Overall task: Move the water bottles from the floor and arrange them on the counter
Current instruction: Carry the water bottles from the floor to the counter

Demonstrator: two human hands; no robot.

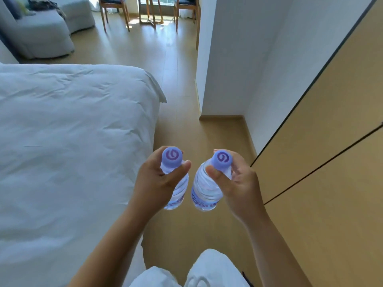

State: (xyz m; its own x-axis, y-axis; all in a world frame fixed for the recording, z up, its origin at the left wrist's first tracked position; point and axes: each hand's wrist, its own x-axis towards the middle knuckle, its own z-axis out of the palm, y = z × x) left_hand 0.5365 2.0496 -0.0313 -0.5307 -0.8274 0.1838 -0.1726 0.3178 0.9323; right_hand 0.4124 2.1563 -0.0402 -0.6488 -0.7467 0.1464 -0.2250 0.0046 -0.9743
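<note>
Two bottles in hand, one per hand, both off the floor (182,96) and upright, caps toward you. L hand (153,183) wraps the neck/shoulder of L bottle (178,189), thumb just under its lilac cap (172,157). R hand (238,183) does the same on R bottle (204,189), thumb pressed on the shoulder below its cap (222,159). Hands near each other at about the same height, not touching; bottles side by side w/ a small gap.

Location: you're standing in the aisle btwn bed (72,141) and wood cabinet doors (331,162). Counter not in view, so the placing spot can't be judged yet.

Handling (judgement): look full or nearly so, so moderate weight for their build. Thin ribbed plastic walls will likely flex if squeezed mid-body; neck and cap are the stiffest part. Your present neck grip seems sound for carrying, but bottles hang and may swing. Smooth plastic, poss. slippery. Not fragile, though a drop could dent or roll. For setting down, prob. shift lower on the body to keep them upright.
</note>
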